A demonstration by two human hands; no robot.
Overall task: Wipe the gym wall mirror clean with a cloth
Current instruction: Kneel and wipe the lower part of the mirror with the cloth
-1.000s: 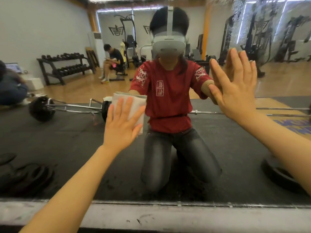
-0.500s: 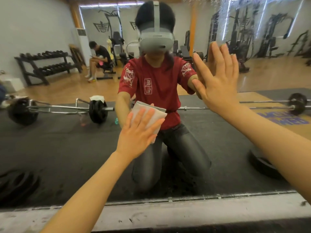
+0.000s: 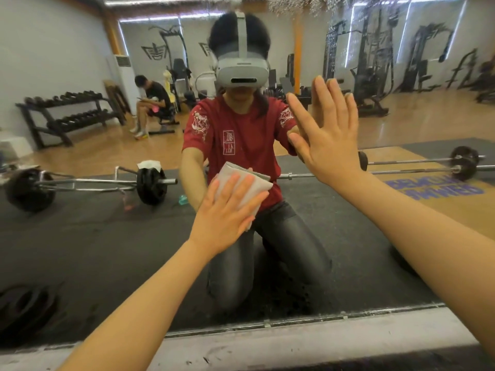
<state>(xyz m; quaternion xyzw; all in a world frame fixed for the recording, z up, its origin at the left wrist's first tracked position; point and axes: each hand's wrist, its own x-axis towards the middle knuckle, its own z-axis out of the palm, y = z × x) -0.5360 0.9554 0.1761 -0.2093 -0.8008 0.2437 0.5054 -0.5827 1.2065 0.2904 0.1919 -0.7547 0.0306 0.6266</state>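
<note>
The gym wall mirror point(image 3: 93, 250) fills the view, down to its bottom edge near the floor. My left hand point(image 3: 227, 215) lies flat with straight fingers, pressing a folded white cloth point(image 3: 249, 183) against the glass at centre. My right hand point(image 3: 329, 132) rests flat on the mirror higher up and to the right, fingers straight and together, holding nothing. Spray droplets speckle the glass near the top right point(image 3: 308, 6). My reflection kneels behind both hands.
A grey metal ledge point(image 3: 294, 341) runs along the mirror's bottom edge. The glass reflects barbells point(image 3: 150, 183), a dumbbell rack point(image 3: 67, 113), a seated person point(image 3: 152, 103), weight machines and weight plates on black matting.
My left hand has slid the cloth rightward and down across the glass, from left of my reflection to its middle. My right hand stays flat on the mirror.
</note>
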